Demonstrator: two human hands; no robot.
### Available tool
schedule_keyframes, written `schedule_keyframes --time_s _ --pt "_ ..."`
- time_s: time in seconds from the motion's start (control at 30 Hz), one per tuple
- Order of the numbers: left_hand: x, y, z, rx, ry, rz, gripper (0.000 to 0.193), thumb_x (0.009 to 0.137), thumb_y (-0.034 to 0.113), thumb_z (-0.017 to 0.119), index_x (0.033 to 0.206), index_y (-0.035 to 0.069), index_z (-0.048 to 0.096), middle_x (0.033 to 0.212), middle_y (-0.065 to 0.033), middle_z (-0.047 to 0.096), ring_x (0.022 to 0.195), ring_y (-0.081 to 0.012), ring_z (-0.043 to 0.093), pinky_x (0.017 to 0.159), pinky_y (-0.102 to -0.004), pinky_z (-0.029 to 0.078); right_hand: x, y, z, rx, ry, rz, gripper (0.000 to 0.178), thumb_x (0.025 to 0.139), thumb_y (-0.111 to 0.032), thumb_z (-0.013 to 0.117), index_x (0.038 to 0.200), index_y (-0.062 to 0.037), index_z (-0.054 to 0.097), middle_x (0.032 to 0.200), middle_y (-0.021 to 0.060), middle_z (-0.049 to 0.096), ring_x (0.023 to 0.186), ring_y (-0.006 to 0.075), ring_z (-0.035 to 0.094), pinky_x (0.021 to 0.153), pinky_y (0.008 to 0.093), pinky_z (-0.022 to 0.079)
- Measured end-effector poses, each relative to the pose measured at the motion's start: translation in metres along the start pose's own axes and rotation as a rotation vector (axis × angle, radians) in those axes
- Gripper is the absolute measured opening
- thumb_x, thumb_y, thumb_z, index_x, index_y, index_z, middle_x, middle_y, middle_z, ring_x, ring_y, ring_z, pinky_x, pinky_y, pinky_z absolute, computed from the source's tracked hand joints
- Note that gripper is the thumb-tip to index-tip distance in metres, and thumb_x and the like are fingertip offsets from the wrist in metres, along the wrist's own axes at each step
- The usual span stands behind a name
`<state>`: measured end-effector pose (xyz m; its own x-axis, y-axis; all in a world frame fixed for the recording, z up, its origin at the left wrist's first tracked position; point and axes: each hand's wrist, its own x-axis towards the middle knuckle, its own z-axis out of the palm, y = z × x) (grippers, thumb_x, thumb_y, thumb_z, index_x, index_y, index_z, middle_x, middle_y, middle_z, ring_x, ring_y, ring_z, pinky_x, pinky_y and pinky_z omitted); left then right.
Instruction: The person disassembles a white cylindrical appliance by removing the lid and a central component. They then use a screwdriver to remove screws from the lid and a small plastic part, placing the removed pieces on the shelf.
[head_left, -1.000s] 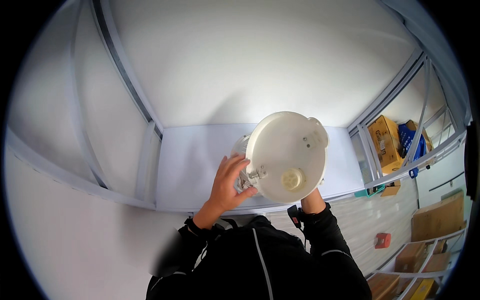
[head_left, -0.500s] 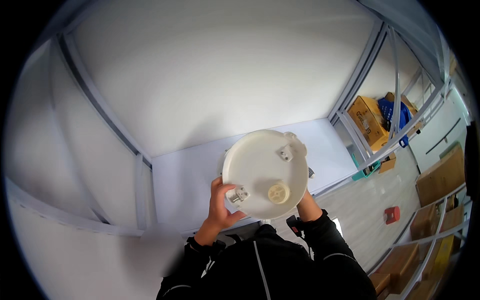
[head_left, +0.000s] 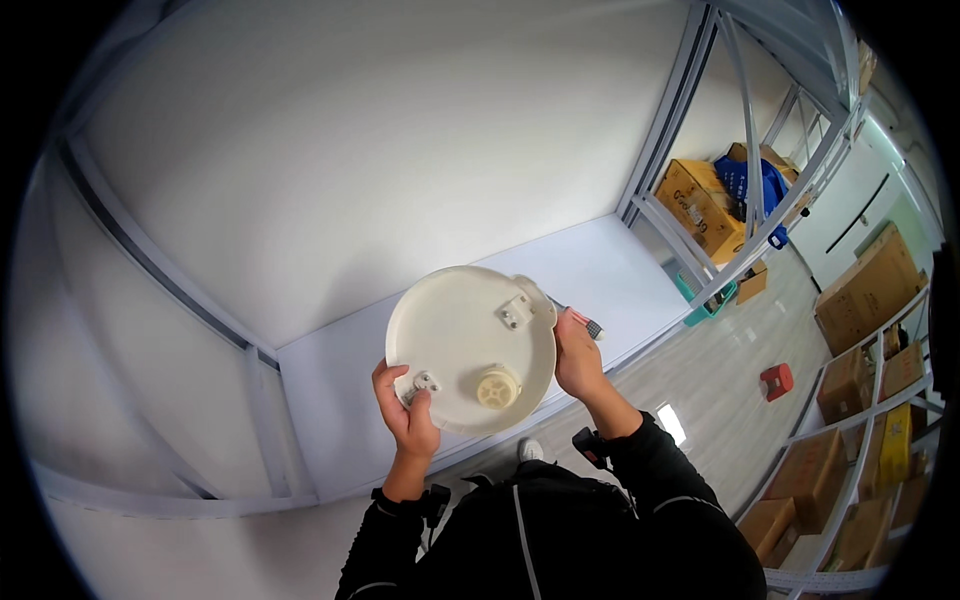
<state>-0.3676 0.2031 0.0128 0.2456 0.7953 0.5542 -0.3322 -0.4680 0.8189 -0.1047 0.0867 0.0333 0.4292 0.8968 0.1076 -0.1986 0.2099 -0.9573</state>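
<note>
A round off-white plastic cover (head_left: 455, 330) with a raised rim is held up above the white tabletop, its inner face toward me. Two small white fittings and a round cream-coloured hub (head_left: 497, 387) stand on that face. My left hand (head_left: 408, 420) grips the lower left rim, thumb reaching over onto the lower fitting (head_left: 427, 383). At the right rim, my right hand (head_left: 580, 358) is closed on the edge, most of its fingers hidden behind the cover. Beside that hand, a slim tool with a red and dark checkered handle (head_left: 594, 329) lies partly hidden on the table.
The white table (head_left: 330, 400) meets a plain wall behind, with metal frame posts (head_left: 665, 110) at the sides. To the right are a cardboard box (head_left: 700, 210), a blue bag (head_left: 750, 187), a teal basket (head_left: 712, 303), a red stool (head_left: 776, 381) and shelves of boxes.
The view has shifted, and the cover now appears farther left. My right hand has come up along the right rim into fuller view. My left thumb has moved onto the lower fitting.
</note>
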Motion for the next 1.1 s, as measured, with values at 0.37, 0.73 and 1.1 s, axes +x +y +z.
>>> schedule_keyframes --time_s 0.37,0.73,1.1 --pt "0.006 -0.006 0.029 0.161 -0.011 0.123 0.062 0.1 0.001 0.055 0.158 -0.006 0.038 0.155 -0.0238 0.046 0.138 -0.034 0.05 0.118 -0.0467 0.039 -0.009 -0.06 0.014 -0.349 -0.046 0.04 0.052 0.108 -0.026 0.068 0.149 0.0008 0.053 0.133 0.009 0.068 0.122 0.0145 0.062 0.104 0.0354 0.051" --pt "0.01 -0.015 0.132 0.088 0.077 -0.139 0.06 0.106 -0.001 0.049 0.163 -0.009 0.032 0.159 -0.023 0.049 0.138 -0.0275 0.055 0.117 -0.0407 0.044 0.045 -0.006 -0.155 -0.694 0.012 0.069 0.045 0.109 -0.034 0.06 0.138 -0.0006 0.062 0.111 0.0143 0.071 0.095 0.0255 0.069 0.083 0.0428 0.057" --pt "-0.05 -0.034 0.216 0.428 0.239 -0.198 0.055 0.106 0.0 0.049 0.159 -0.009 0.039 0.155 -0.0254 0.051 0.139 -0.0317 0.056 0.116 -0.043 0.045 0.079 0.082 -0.218 -1.32 -0.529 0.053 0.058 0.097 -0.041 0.069 0.142 -0.0073 0.059 0.125 0.0231 0.066 0.111 0.0437 0.068 0.092 0.0522 0.059"
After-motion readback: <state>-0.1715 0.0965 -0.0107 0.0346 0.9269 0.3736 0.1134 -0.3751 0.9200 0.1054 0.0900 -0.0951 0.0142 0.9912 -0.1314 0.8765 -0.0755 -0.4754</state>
